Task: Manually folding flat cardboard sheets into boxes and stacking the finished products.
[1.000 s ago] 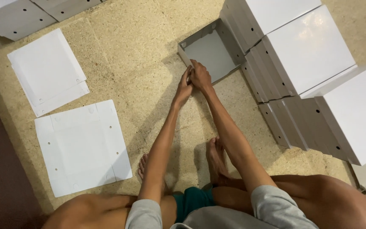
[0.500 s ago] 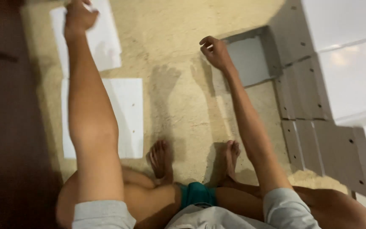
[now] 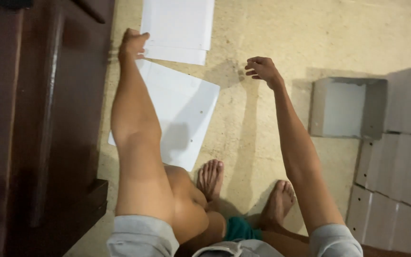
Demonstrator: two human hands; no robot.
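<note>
I sit on the floor with my bare feet (image 3: 243, 188) in front of me. My left hand (image 3: 132, 43) reaches far left and touches the corner of a stack of flat white cardboard sheets (image 3: 179, 28); whether it grips the stack I cannot tell. A second flat white sheet (image 3: 181, 109) lies under my left forearm. My right hand (image 3: 261, 69) hovers over the bare floor, fingers curled and apart, holding nothing. An open folded grey-white box (image 3: 348, 108) lies on its side to the right of that hand.
Dark brown wooden furniture (image 3: 39, 123) lines the left edge. Several assembled white boxes (image 3: 396, 166) are stacked at the right. The floor (image 3: 281, 28) is beige and speckled.
My view swung left. The left hand left the folded box and reached out to the flat sheets. The right hand also came off the box and now hangs in the air.
</note>
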